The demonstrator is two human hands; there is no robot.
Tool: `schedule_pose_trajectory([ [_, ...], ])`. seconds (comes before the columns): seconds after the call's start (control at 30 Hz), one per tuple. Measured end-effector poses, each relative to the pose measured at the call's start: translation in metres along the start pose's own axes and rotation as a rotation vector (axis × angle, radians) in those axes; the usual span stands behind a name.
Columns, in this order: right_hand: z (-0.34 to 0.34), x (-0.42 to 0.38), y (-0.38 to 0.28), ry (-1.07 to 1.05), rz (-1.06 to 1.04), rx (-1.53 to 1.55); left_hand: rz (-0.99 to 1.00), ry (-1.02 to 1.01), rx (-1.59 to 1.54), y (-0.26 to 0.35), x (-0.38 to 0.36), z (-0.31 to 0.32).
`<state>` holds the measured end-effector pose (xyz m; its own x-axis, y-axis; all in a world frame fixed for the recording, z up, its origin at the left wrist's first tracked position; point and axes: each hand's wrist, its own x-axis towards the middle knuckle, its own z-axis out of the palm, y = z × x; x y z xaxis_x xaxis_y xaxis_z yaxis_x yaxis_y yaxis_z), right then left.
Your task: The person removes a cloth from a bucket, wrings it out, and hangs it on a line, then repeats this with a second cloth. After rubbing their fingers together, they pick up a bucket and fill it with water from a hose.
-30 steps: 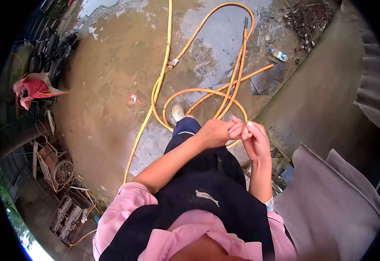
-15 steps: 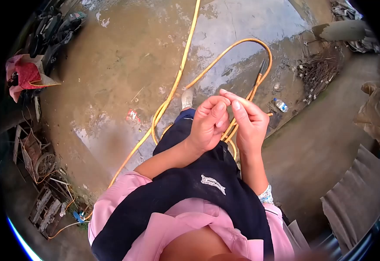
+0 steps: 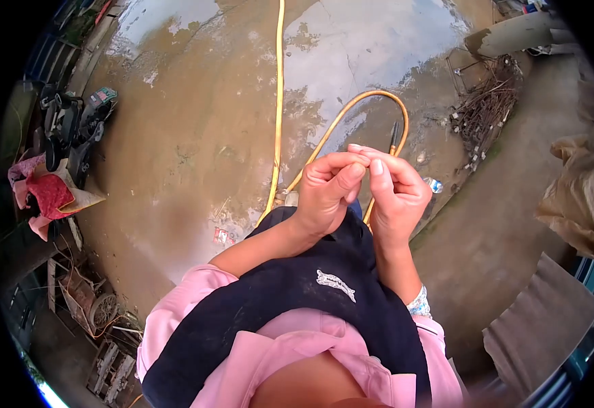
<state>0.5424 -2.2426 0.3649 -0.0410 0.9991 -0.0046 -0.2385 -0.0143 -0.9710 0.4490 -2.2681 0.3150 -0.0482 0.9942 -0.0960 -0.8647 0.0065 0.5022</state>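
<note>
In front of my dark apron (image 3: pixel 269 299), both hands are raised with their fingertips meeting. My left hand (image 3: pixel 327 194) is closed in a pinch, thumb against the bent index finger. My right hand (image 3: pixel 399 197) is pinched too, its thumb and index finger touching the left fingertips. Whatever lies between the fingers, if anything, is too small or hidden to make out. Beyond the hands, a yellow hose (image 3: pixel 278 102) lies on the wet ground, bent into a loop, with a dark end piece (image 3: pixel 395 134) beside the loop's right side.
A plastic bottle (image 3: pixel 434 185) and a red-and-white wrapper (image 3: pixel 223 236) lie on the ground. Thin sticks (image 3: pixel 487 105) are heaped at the right, near a thick grey pipe (image 3: pixel 518 34). A rusty wheelbarrow (image 3: pixel 82 296) and a vehicle with a red cloth (image 3: pixel 52 194) stand left.
The view has shifted, so the hose loop and bottle appear lower and partly behind my hands. My hands keep the same fingertip pinch.
</note>
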Motion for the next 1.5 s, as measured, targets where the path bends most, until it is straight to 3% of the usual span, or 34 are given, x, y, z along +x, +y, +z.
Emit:
schedule_pose_trajectory([
  [0.27,-0.048,0.159,-0.024,-0.142,-0.154,-0.042,0.128,-0.048,0.168,-0.021,0.15,0.045],
  [0.4,-0.062,0.232,-0.042,-0.178,-0.196,-0.069,0.115,-0.054,0.083,-0.029,0.219,0.071],
  [0.53,-0.062,0.301,-0.046,-0.216,-0.061,0.06,0.077,-0.06,-0.075,-0.024,0.284,0.084],
  [0.63,-0.048,0.381,-0.039,-0.281,-0.108,0.055,0.309,-0.051,0.133,-0.007,0.361,0.075],
  [0.9,0.012,0.579,-0.008,-0.212,-0.068,0.039,0.46,-0.163,0.391,0.051,0.579,0.034],
  [1.1,0.028,0.711,-0.022,-0.092,-0.081,0.171,0.452,-0.297,0.574,0.085,0.729,0.058],
  [1.23,0.019,0.774,-0.039,0.063,-0.298,0.219,1.061,-0.546,1.062,0.096,0.829,0.089],
  [1.27,0.011,0.79,-0.039,0.074,-0.36,0.206,1.137,-0.59,1.141,0.095,0.85,0.094],
  [1.33,-0.004,0.823,-0.042,0.092,-0.438,0.169,1.157,-0.727,1.15,0.091,0.892,0.105],
  [1.5,-0.033,0.916,-0.06,0.165,-0.332,0.251,1.291,-0.865,1.284,0.071,0.998,0.136],
])
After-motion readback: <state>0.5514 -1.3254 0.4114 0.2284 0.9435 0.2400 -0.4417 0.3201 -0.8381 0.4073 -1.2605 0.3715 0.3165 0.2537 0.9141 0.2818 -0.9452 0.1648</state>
